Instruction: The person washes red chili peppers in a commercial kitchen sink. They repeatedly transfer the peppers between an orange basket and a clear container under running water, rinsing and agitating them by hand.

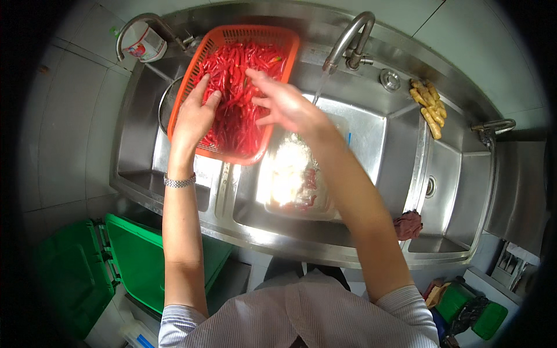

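Observation:
An orange plastic basket (292,56) full of red chili peppers (237,65) rests over the divider between the left and middle sink basins. Over the left side of the peppers is my left hand (198,115), thumb and fingers apart, no pepper visible in its grasp. My right hand (283,102), slightly blurred, hovers at the basket's right side with spread fingers and nothing in it. A translucent plastic tub (324,211) sits in the middle basin, holding liquid and some red peppers; glare and my right forearm hide part of it.
Thin water runs from the middle faucet (348,39). Ginger (428,102) and a reddish-brown cloth (408,225) lie along the right divider. A metal bowl (163,108) is partly under the basket. A white bucket (145,43) stands behind the left faucet (152,17); a green bin (135,256) stands lower left.

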